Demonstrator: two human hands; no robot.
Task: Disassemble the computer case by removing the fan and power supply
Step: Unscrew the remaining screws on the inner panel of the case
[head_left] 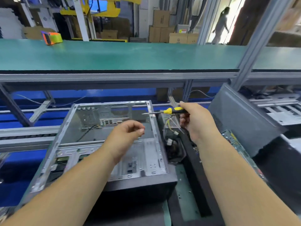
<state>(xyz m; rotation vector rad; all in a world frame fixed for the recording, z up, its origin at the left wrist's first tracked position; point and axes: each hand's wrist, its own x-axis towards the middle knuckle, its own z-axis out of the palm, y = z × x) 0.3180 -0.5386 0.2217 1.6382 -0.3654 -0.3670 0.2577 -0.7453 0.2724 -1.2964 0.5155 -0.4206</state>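
Workbench holding computer case (104, 144), looking gutted, at near edge; power supply (172, 126) lying out beside it. Right hand (197, 121) gripping screwdriver (172, 110); left hand (128, 136) hovering, fingers loosely curled, empty. Fan not visible.

Workbench (184, 185) — computer case (146, 160), power supply (172, 126), circuit board (234, 142).

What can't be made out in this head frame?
- Left hand: fingertips blurred, so whether they pinch a screw cannot be told.
- Screwdriver: tip type too small and blurred; the right hand covers the handle's end.
- Power supply: mostly hidden behind the right hand and the computer case wall.
- Fan: not identifiable anywhere.
- Circuit board: partly covered by the right forearm.
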